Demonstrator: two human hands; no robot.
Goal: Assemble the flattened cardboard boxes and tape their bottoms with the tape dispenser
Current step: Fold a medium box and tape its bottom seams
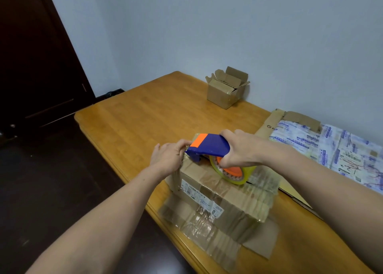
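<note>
Both hands curled — right hand (238, 149) grips the tape dispenser (209, 144) atop the cardboard box (217, 193), left hand (167, 157) pinches its tip.

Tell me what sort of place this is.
Probably a plain room in a home or small office, used for packing: an orange-brown wooden table against a bare pale wall, a dark wooden door, and a small open brown cardboard box on the table.

I'm watching: blue-orange tape dispenser (209, 146) lying atop the tape-worn box (226, 195), yellowish roll (247, 171) toward me | small box (226, 89) standing open-topped far behind | flattened cardboard (264, 131) lying at right
</note>
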